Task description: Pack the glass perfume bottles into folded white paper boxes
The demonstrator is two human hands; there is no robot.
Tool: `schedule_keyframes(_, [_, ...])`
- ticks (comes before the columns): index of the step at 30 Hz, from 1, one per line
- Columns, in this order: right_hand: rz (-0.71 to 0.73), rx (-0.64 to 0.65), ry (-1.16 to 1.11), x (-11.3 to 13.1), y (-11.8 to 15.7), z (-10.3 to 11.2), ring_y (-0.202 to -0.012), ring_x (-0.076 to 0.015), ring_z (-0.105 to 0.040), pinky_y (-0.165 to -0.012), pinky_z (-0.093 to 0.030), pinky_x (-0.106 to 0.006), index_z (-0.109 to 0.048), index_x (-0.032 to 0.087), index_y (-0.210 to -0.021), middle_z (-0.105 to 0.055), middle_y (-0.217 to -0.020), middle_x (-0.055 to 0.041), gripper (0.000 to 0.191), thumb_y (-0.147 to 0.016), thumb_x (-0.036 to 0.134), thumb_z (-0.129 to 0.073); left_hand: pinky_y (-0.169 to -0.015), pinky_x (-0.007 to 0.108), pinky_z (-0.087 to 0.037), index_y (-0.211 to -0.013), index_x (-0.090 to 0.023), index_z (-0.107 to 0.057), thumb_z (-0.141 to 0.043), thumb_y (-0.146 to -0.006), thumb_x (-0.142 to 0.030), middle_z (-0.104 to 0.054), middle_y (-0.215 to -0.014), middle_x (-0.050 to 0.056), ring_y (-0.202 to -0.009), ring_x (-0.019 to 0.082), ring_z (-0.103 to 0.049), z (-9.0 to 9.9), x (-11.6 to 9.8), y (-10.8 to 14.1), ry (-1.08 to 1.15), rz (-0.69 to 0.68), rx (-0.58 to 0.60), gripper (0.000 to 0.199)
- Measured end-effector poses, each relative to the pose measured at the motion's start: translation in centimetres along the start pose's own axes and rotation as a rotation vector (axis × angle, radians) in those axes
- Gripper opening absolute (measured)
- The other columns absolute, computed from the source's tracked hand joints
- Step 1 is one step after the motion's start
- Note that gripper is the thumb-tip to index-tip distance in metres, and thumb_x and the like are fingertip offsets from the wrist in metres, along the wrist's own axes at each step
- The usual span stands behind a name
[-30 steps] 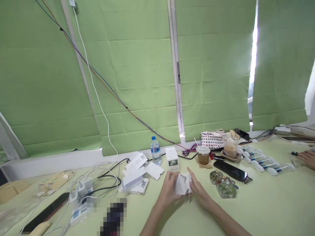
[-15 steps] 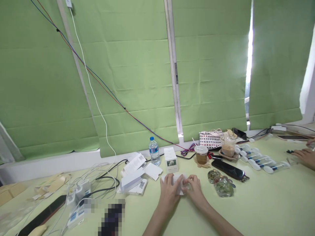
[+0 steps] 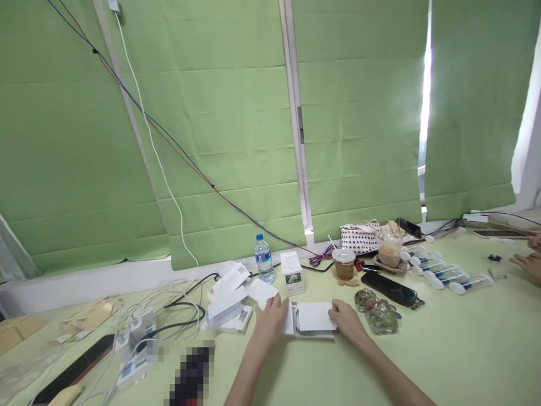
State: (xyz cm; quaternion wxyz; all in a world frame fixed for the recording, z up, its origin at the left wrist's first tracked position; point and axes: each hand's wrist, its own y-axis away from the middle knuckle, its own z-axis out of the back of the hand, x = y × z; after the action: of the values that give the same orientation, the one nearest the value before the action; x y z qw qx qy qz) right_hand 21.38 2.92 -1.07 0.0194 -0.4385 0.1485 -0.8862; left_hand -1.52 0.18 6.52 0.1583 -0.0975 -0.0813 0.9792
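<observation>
From afar I saw what looked like a shared office or workroom: a long pale-green counter [image 3: 439,344] below green blinds [image 3: 236,113], a crowded power strip [image 3: 132,369], loose cables [image 3: 181,305], takeaway drinks [image 3: 344,270] and a co-worker's hand [image 3: 528,264].

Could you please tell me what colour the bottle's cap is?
The cap is blue, as the head view shows.

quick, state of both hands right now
Left hand: at the left end of the white carton; grip unclear.
Right hand: closed on the carton's right end.
</observation>
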Motion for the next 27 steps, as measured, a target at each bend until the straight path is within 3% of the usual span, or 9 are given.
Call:
schedule_keyframes(3, [0.03,-0.077,0.078,0.6,0.3,0.6,-0.056,-0.0177,-0.047,-0.055,-0.032,-0.027,-0.048,0.022,-0.055,-0.049,-0.054,0.0003,0.016,-0.064,0.009,-0.05,-0.091,0.067,-0.031,-0.114,-0.022,-0.056,-0.069,-0.051,-0.007,-0.055,-0.118,0.015,-0.112,0.041,-0.048,2.2,1.3,0.1,0.066,0.069,-0.053,0.066])
schedule_keyframes(6, [0.177,-0.156,0.097,2.4,1.0,0.8,-0.084,-0.0264,-0.055,-0.07,-0.041,-0.035,-0.059,0.02,-0.08,-0.059,-0.089,-0.011,0.017,-0.072,0.009,-0.05,-0.098,0.053,-0.035,-0.126,-0.024,-0.044,-0.068,-0.062,-0.018,-0.048,-0.129,0.013,-0.12,0.034,-0.045,3.8,2.0,0.0,0.212,0.092,-0.166,0.069])
schedule_keyframes(9, [0.406,-0.125,0.052,4.5,2.4,0.4,-0.097,-0.026,-0.054,-0.083,-0.043,-0.038,-0.06,0.023,-0.101,-0.056,-0.105,-0.0111,0.021,-0.085,0.018,-0.047,-0.094,0.039,-0.043,-0.13,-0.027,-0.04,-0.074,-0.064,-0.03,-0.046,-0.135,0.01,-0.121,0.029,-0.048,3.7,1.5,0.1,0.895,0.098,-0.217,0.073])
schedule_keyframes(12, [0.626,-0.063,-0.086,5.8,3.7,-0.2,-0.093,-0.0226,-0.057,-0.082,-0.048,-0.035,-0.057,0.024,-0.107,-0.055,-0.101,-0.0091,0.022,-0.093,0.026,-0.041,-0.081,0.036,-0.05,-0.12,-0.022,-0.052,-0.078,-0.062,-0.044,-0.06,-0.119,0.011,-0.106,0.03,-0.059,1.8,0.2,0.1,1.671,0.178,-0.011,0.067])
schedule_keyframes(15, [0.702,-0.045,-0.169,6.0,4.3,-0.7,-0.094,-0.0229,-0.058,-0.078,-0.05,-0.034,-0.053,0.022,-0.113,-0.056,-0.104,-0.0098,0.023,-0.093,0.029,-0.045,-0.066,0.035,-0.054,-0.107,-0.013,-0.059,-0.063,-0.074,-0.06,-0.069,-0.094,0.013,-0.083,0.028,-0.067,-0.4,-1.1,-0.1,2.06,0.357,0.167,0.057])
schedule_keyframes(19, [0.75,-0.149,-0.076,5.0,3.9,-1.0,-0.095,-0.0246,-0.059,-0.079,-0.051,-0.037,-0.053,0.022,-0.112,-0.06,-0.103,-0.0105,0.022,-0.091,0.028,-0.051,-0.055,0.031,-0.054,-0.098,-0.007,-0.058,-0.056,-0.082,-0.057,-0.069,-0.077,0.013,-0.066,0.023,-0.068,-2.1,-2.3,-0.4,2.269,0.541,0.173,0.052])
schedule_keyframes(22, [0.726,-0.232,-0.021,4.5,3.4,-1.0,-0.094,-0.0255,-0.06,-0.078,-0.051,-0.039,-0.056,0.022,-0.109,-0.063,-0.1,-0.0112,0.019,-0.091,0.027,-0.05,-0.061,0.033,-0.057,-0.104,-0.003,-0.053,-0.056,-0.081,-0.059,-0.068,-0.075,0.015,-0.07,0.025,-0.069,-2.7,-3.0,-0.5,2.289,0.613,0.103,0.061])
schedule_keyframes(27, [0.696,-0.259,-0.02,4.5,3.4,-0.9,-0.092,-0.0248,-0.062,-0.079,-0.05,-0.039,-0.06,0.023,-0.106,-0.065,-0.098,-0.0106,0.018,-0.091,0.027,-0.051,-0.064,0.037,-0.058,-0.113,-0.005,-0.047,-0.059,-0.08,-0.057,-0.068,-0.077,0.014,-0.075,0.028,-0.07,-3.3,-3.6,-0.7,2.292,0.713,-0.02,0.063])
